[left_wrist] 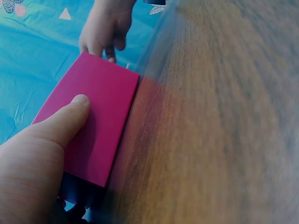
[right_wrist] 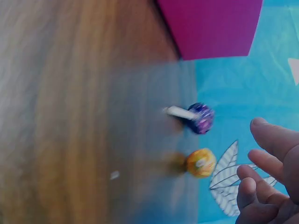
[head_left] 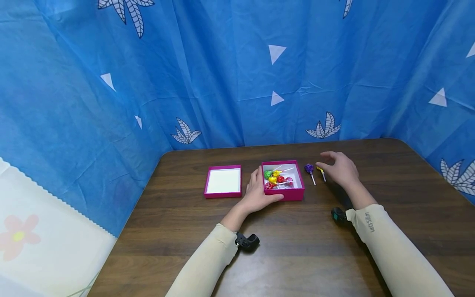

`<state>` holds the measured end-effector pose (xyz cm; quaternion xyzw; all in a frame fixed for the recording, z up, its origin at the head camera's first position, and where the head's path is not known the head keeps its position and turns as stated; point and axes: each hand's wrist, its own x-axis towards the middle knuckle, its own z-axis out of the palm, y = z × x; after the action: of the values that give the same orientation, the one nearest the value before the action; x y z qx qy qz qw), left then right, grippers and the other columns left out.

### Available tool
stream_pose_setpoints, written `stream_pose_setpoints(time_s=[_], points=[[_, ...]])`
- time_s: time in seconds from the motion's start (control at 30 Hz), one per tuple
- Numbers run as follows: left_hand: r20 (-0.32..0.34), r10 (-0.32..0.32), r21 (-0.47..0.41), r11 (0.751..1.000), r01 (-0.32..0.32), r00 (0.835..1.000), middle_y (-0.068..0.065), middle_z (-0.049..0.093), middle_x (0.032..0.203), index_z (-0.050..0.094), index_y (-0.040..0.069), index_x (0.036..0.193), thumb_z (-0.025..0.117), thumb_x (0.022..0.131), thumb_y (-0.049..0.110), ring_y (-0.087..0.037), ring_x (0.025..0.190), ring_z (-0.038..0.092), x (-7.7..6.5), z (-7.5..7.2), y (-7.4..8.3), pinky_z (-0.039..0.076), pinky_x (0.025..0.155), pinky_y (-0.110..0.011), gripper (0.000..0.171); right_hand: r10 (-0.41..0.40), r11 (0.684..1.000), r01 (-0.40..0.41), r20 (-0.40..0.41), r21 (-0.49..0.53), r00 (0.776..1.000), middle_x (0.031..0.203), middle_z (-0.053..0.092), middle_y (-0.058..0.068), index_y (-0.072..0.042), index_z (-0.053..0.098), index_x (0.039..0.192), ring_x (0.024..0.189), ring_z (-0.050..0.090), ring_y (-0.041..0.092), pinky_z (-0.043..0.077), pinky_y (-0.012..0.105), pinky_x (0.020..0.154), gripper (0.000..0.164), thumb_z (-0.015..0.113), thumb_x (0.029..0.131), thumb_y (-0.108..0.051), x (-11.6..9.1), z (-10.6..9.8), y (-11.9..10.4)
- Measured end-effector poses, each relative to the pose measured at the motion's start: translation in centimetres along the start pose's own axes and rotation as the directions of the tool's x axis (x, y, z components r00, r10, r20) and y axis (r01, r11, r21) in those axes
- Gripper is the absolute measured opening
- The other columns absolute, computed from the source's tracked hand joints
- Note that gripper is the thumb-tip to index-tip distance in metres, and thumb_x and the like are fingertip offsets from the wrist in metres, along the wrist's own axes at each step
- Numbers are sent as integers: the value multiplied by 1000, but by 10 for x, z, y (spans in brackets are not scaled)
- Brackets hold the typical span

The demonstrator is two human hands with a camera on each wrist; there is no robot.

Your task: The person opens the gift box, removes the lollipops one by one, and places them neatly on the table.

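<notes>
Right beside the thumb tip of the right hand (head_left: pixel 339 168), a yellow lollipop (head_left: pixel 320 169) can be seen lying on the table (head_left: pixel 297 243). Nothing is held by that hand: thumb and fingers are spread apart, and a gap to the candy is shown in the right wrist view. Just left of the yellow one, a bit farther from that thumb, a purple lollipop (head_left: pixel 309 168) is found.

Past that, the pink box (head_left: pixel 285 195) is gripped by the left hand (head_left: pixel 256 195) at its near-left corner, with the thumb laid along the front wall and the fingers on the left side. Off to the left of that grip, apart from it, a shallow pink lid (head_left: pixel 222 195) is set, white inside facing up.

As for what could go wrong, the purple one could get knocked if the right fingers were brought together sloppily, since the two loose candies are lying so close. Also, the box could be slid into them if it were pushed too hard from the left.

Count: one box, one lid, two loose lollipops. Inside the box, candies (head_left: pixel 281 179) are piled up; six can be made out (two yellow, two red, one green, one pinkish), though more might be hidden.
</notes>
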<state>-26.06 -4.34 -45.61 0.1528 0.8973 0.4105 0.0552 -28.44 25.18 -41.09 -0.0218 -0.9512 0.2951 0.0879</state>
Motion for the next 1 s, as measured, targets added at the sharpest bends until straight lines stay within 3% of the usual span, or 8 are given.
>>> stream_pose_setpoints(time_s=[0.3, 0.63, 0.83, 1.0], points=[[-4, -3, 1, 1000, 3, 1000, -5, 9, 165, -2, 20, 162, 76, 77, 58, -28, 150, 19, -1, 2, -1, 17, 123, -60, 121, -157, 983, 164, -83, 81, 984, 126, 59, 20, -12, 62, 134, 108, 55, 39, 50, 54, 89, 43, 69, 95, -30, -6, -13, -32], [-1, 2, -12, 1000, -2, 1000, -5, 9, 165, -2, 21, 161, 76, 77, 59, -29, 149, 20, 2, 0, -1, 19, 122, -61, 122, -276, 944, 288, -90, 160, 957, 121, 66, 11, -16, 69, 126, 88, 54, 23, 49, 27, 71, 35, 73, 92, -24, -14, -14, -82], [4, 5, -13, 1000, -5, 1000, -4, 9, 165, -3, 22, 161, 76, 77, 59, -28, 148, 21, 3, 1, 0, 20, 122, -60, 121, -357, 919, 356, -27, 170, 934, 117, 68, 8, -15, 72, 121, 84, 56, 22, 51, 28, 72, 32, 76, 90, -18, -16, -4, -96], [2, 19, -19, 1000, -19, 1000, -5, 9, 165, -2, 21, 161, 76, 77, 59, -28, 149, 20, 2, 1, -2, 20, 121, -61, 121, -383, 910, 365, 61, 198, 922, 120, 68, 8, -15, 73, 120, 90, 60, 23, 56, 34, 79, 34, 78, 87, -17, -19, 11, -104]])
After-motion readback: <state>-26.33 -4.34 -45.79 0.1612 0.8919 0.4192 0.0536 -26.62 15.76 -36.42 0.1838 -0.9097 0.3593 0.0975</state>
